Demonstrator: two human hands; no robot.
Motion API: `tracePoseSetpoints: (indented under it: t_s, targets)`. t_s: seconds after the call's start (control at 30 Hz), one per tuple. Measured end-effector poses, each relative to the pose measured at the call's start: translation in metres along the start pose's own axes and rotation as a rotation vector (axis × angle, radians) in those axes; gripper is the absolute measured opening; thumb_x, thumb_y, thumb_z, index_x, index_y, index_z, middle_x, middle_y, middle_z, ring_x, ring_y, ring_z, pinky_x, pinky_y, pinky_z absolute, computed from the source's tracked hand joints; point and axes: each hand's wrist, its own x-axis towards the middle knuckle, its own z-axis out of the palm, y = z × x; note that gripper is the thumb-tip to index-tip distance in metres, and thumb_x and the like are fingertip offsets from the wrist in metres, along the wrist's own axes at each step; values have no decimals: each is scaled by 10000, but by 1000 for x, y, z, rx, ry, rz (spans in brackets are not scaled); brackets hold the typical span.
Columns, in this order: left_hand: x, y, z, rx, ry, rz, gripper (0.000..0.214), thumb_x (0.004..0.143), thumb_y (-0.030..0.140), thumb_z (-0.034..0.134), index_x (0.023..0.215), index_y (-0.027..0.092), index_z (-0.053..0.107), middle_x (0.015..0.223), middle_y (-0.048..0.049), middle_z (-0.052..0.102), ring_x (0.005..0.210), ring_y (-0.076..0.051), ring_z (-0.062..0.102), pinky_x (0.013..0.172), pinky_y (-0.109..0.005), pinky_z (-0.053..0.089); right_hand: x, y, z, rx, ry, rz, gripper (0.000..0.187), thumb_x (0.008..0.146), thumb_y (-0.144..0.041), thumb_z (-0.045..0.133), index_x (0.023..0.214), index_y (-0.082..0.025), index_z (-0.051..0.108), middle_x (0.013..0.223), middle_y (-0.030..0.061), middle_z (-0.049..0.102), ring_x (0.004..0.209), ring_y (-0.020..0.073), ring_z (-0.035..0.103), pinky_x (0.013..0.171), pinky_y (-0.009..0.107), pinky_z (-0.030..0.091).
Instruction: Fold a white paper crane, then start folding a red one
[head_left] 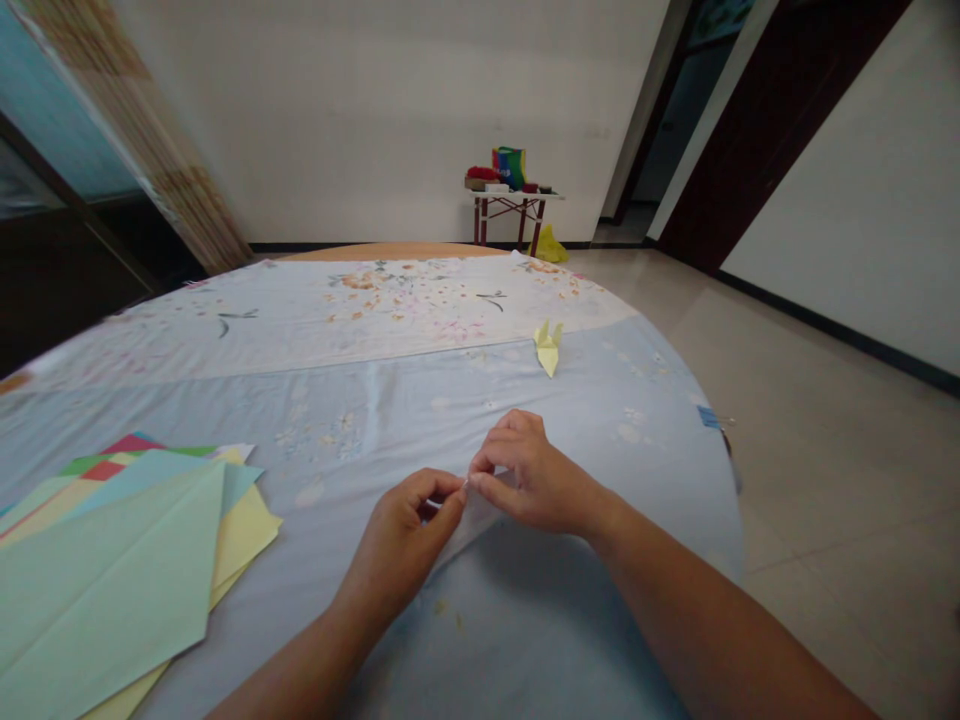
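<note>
A pale, whitish sheet of folded paper lies low over the cloth, partly hidden by both hands. My left hand pinches its tip between thumb and forefinger. Right beside it, my right hand is closed on the same tip, its thumb and fingertips almost touching the left ones. The exact shape of the paper is hard to make out. Beyond my right hand, a small folded yellow paper figure with two upright points rests on the tablecloth.
A stack of coloured paper, light green on top, lies on the left of the round table. Blue and white floral cloths cover the tabletop. A blue clip grips the right edge. A small side table holding items stands by the wall.
</note>
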Motion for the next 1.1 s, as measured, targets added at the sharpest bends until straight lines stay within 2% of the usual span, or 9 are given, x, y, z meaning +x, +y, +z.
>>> tracePoseSetpoints:
  t_s: [0.4, 0.53, 0.67, 0.93, 1.1]
  targets:
    - [0, 1, 2, -4, -26, 15, 198, 772, 321, 522, 801, 181, 660, 749, -13, 677, 696, -155, 600, 659, -245, 454, 4, 2, 7, -121, 21, -29, 117, 771, -230, 551, 673, -176, 585, 650, 2, 577, 801, 160, 453, 841, 348, 248]
    - [1, 0, 0, -57, -34, -50, 230, 762, 344, 540, 848, 176, 671, 718, -6, 673, 651, -147, 592, 607, -231, 447, 2, 2, -2, -64, 11, -16, 140, 815, -240, 525, 706, -184, 592, 683, -4, 600, 819, 154, 457, 861, 351, 239]
    - [2, -2, -1, -104, -49, -99, 252, 747, 359, 563, 864, 170, 682, 703, -9, 673, 629, -143, 582, 580, -226, 435, 0, 6, -8, -23, 12, -4, 93, 801, -224, 552, 724, -182, 583, 716, -13, 611, 841, 146, 471, 886, 349, 228]
    - [4, -2, -2, -149, -82, -144, 270, 730, 406, 583, 817, 171, 685, 672, 9, 664, 616, -135, 571, 581, -219, 417, 0, 9, -4, -15, 8, -25, 107, 803, -232, 553, 710, -182, 567, 699, -19, 600, 815, 141, 471, 857, 335, 244]
    - [5, 0, -3, -145, -68, -121, 269, 743, 400, 565, 788, 167, 691, 665, 12, 654, 647, -141, 566, 627, -225, 423, -1, 8, -5, 4, 4, -56, 101, 792, -254, 575, 722, -182, 570, 702, -21, 591, 825, 141, 468, 869, 334, 235]
